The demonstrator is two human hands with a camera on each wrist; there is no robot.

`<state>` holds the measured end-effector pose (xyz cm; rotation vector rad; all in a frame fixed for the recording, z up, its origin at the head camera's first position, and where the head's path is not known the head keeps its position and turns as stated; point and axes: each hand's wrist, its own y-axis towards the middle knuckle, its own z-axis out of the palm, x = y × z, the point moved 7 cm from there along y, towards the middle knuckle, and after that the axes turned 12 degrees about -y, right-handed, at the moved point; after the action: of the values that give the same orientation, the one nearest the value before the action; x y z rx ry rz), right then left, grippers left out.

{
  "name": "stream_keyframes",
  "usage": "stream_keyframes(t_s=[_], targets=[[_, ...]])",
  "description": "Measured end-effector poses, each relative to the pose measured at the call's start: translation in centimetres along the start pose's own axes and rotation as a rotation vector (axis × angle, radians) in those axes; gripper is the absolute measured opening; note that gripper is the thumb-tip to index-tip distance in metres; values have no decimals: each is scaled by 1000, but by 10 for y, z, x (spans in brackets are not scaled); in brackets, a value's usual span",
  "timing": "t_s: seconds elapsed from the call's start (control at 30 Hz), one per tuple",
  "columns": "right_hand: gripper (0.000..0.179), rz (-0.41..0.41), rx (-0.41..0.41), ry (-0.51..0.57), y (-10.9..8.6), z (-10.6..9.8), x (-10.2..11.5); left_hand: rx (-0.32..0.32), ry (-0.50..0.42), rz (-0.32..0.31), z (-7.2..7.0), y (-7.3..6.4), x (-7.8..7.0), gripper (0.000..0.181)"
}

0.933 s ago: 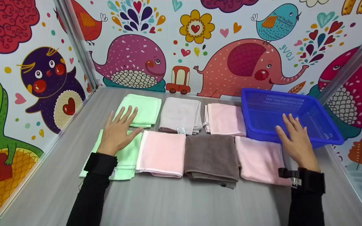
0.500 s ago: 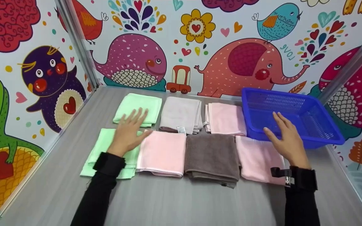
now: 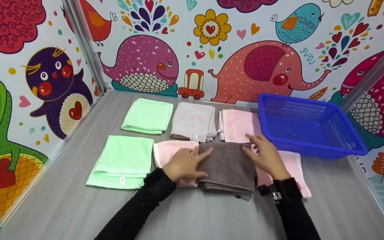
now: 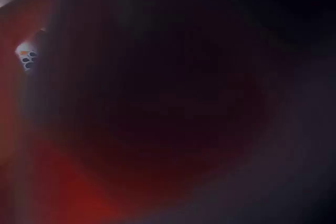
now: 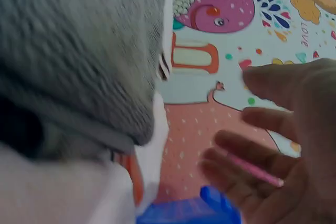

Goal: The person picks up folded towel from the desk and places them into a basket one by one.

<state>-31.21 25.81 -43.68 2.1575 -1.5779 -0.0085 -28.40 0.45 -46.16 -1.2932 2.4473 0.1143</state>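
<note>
A folded dark grey-brown towel (image 3: 227, 170) lies in the front row, between my two hands. My left hand (image 3: 183, 165) is at its left edge, thumb and forefinger spread apart over that edge, overlapping a folded pink towel (image 3: 170, 150). At the right edge my right hand (image 3: 267, 160) has its fingers apart, in front of another folded pink towel (image 3: 292, 163). Loosely bent fingers (image 5: 262, 166) with nothing between them show in the right wrist view, beside the grey-brown towel (image 5: 89, 51). The left wrist view is almost wholly dark.
A blue plastic basket (image 3: 312, 151) stands at the back right. Behind the front row lie a green towel (image 3: 148, 115), a pale grey towel (image 3: 193, 120) and a pink towel (image 3: 238, 123). Another green towel (image 3: 125, 156) is at front left. Patterned walls (image 3: 205, 66) border the table (image 3: 65, 173).
Both hands have moved inward: the left from over the green towels rightward, the right from beside the basket leftward, to either side of the grey-brown towel. The towels have stayed in place.
</note>
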Motion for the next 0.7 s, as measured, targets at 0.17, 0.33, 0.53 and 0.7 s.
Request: stream_keyframes(t_s=[0.17,0.33,0.53,0.7], targets=[[59,-1,152,-39,-6,23,5,84,26,19,-4,-20,-26,70],[68,48,201,-60,-10,28,1,139,-113,37,0,-19,-37,63],[76,95,326,-65,-13,35,-3,29,-255,-41,17,2,-25,59],[90,79,407,-20,-15,41,0,-112,-337,-50,30,13,-14,55]])
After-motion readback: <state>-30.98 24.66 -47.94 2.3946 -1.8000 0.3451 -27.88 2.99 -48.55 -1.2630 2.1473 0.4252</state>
